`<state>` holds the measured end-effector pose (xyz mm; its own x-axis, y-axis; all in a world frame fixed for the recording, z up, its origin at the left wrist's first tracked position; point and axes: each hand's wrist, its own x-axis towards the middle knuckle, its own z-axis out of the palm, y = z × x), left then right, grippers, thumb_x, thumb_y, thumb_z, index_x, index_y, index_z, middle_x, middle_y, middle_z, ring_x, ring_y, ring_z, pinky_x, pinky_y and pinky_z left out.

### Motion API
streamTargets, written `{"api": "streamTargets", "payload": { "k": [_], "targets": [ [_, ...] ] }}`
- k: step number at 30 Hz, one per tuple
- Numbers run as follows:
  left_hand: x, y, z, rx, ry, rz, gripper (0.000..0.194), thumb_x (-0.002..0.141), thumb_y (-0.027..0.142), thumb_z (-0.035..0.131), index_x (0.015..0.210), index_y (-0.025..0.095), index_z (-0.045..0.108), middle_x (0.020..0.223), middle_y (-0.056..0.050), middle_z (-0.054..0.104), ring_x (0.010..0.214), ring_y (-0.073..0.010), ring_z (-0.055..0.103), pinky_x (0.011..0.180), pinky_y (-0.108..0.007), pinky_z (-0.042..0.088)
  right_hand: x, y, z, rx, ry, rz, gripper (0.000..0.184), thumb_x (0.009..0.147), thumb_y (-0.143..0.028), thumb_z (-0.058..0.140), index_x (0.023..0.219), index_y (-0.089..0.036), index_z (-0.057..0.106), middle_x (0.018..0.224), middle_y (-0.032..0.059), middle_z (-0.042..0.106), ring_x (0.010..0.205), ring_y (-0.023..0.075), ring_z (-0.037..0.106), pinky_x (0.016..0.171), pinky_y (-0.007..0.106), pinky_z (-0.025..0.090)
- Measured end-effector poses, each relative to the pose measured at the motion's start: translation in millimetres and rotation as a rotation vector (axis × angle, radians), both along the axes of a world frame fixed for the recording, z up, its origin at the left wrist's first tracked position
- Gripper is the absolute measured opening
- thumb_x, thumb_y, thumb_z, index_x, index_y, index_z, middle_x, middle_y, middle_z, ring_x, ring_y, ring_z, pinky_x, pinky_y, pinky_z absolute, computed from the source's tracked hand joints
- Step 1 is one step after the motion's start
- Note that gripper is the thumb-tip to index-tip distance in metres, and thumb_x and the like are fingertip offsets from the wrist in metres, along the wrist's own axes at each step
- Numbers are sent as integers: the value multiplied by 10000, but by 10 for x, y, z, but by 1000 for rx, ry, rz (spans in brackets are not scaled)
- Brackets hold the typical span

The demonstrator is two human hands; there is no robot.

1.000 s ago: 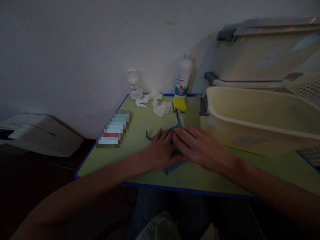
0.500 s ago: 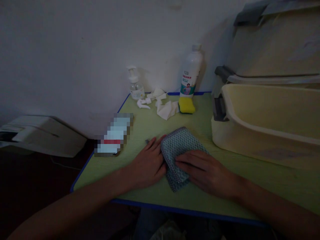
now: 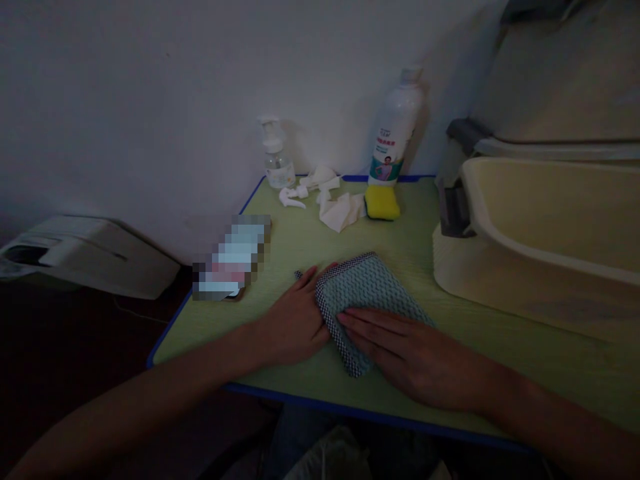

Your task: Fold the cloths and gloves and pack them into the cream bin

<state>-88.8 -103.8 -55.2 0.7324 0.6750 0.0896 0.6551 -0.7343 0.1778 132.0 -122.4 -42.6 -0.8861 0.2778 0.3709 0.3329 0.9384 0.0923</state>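
A folded blue-green cloth (image 3: 377, 283) with a black-and-white checked border lies on the green tabletop (image 3: 290, 247) in front of me. My left hand (image 3: 295, 323) rests flat at its left edge, fingers stretched out and partly hidden by the cloth. A small checked tip (image 3: 299, 274) pokes out beyond those fingers. Across the cloth's near half lies my right hand (image 3: 415, 353), its fingers straight and pressed flat on the fabric.
A phone (image 3: 233, 257) with a blurred screen lies at left. Against the wall stand a pump bottle (image 3: 280, 167) and a white bottle (image 3: 395, 127), with a spray head (image 3: 293, 196), crumpled tissue (image 3: 343, 210) and yellow sponge (image 3: 383, 203) before them. A cream bin (image 3: 525, 283) occupies the right.
The cloth's layers now line up at the near corner, where a lower layer stuck out before. My right fingers have slid left across it. The whole view has shifted slightly.
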Motion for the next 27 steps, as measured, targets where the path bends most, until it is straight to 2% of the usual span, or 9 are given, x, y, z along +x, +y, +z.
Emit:
{"api": "streamTargets", "payload": {
  "k": [4, 8, 12, 16, 20, 24, 27],
  "targets": [
    [0, -8, -17, -6, -39, 4, 529, 856, 204, 406, 1379, 170, 343, 1468, -101, 361, 1405, -258, 198, 1145, -492, 172, -1, -2, 19, -12, 13, 0, 354, 946, -114, 331, 1158, -42, 605, 1236, 117, 607, 1155, 181, 555, 1003, 293, 465],
    [-2, 13, 10, -97, -156, 6, 523, 820, 188, 439, 1341, 184, 407, 1445, -90, 400, 1388, -257, 245, 1141, -512, 167, -11, 3, 41, -43, 5, 51, 360, 960, -131, 316, 1176, -97, 602, 1220, 79, 624, 1146, 158, 561, 990, 278, 473],
    [5, 90, 108, -321, -483, 65, 431, 822, 128, 342, 1173, 184, 587, 1335, -56, 534, 1276, -204, 433, 1120, -440, 266, -16, 9, 41, -62, -21, 40, 392, 966, -118, 273, 1213, -100, 577, 1261, 80, 595, 1191, 151, 526, 1024, 280, 443],
    [14, 150, 174, -492, -721, 194, 355, 867, 231, 343, 938, 166, 684, 1181, -48, 646, 1110, -198, 570, 1021, -377, 403, -5, -2, 36, -62, -16, 36, 408, 967, -111, 252, 1199, -92, 587, 1254, 83, 600, 1173, 158, 544, 1010, 285, 459],
    [11, 167, 179, -558, -755, 228, 356, 886, 329, 392, 747, 163, 675, 1121, -53, 674, 1017, -185, 612, 963, -344, 437, 14, -12, 33, -33, 7, 30, 399, 966, -121, 263, 1180, -94, 599, 1243, 76, 607, 1147, 165, 566, 990, 290, 476],
    [1, 200, 162, -577, -751, 245, 319, 856, 309, 451, 637, 165, 632, 1045, -62, 702, 1010, -184, 622, 928, -333, 447, 16, -8, 34, -8, -8, 36, 397, 961, -109, 262, 1193, -92, 585, 1253, 74, 600, 1155, 161, 560, 1010, 308, 459],
    [-3, 233, 135, -575, -759, 262, 240, 812, 276, 509, 634, 167, 628, 1013, -65, 714, 1023, -186, 627, 880, -318, 469, 10, -2, 31, -14, -5, 32, 396, 964, -118, 261, 1195, -94, 581, 1250, 67, 603, 1149, 156, 563, 1011, 313, 457]
  ]
}}
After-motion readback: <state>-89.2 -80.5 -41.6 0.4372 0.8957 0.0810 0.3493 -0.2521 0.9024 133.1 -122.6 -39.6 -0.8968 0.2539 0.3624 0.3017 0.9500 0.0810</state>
